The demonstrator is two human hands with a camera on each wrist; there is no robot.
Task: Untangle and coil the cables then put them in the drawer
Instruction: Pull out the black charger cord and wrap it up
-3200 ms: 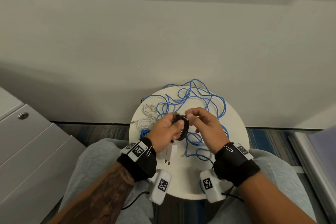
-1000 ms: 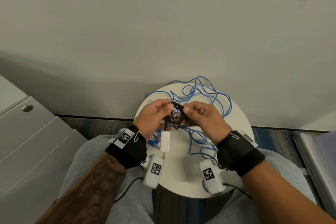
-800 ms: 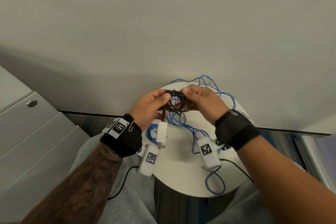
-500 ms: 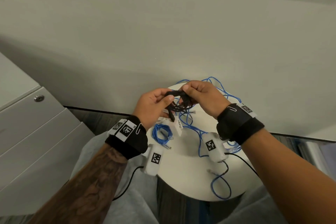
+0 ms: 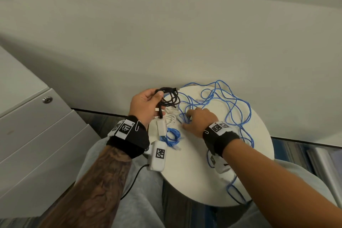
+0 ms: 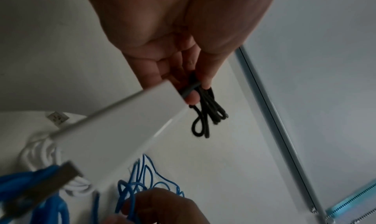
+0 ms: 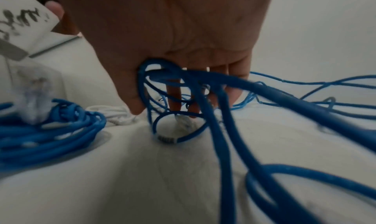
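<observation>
The drawers (image 5: pixel 37 135) stand shut at the far left, well apart from the table (image 5: pixel 194 181).

A moment ago both hands were working the black cable together; now they have split. The left hand (image 5: pixel 143 106) alone grips the black cable (image 5: pixel 169 98), bunched into loose loops and held up off the table's left edge, its white plug (image 5: pixel 161 126) dangling under the wrist. That bundle looks finished, to my eye, and ready to go left into a drawer, though none is open yet.

Under that hand, on the table, lie a white cable (image 5: pixel 171 117) and a small blue coil (image 5: pixel 173 134), both wound already.

The right hand (image 5: pixel 199 121) has let go of the black cable and dropped onto the blue tangle (image 5: pixel 222 102), fingers (image 7: pixel 175 97) poking down through its loops and hooking them. So the next cable is being started. That tangle sprawls from the right hand across the table's right half, one strand hanging over the near edge.
</observation>
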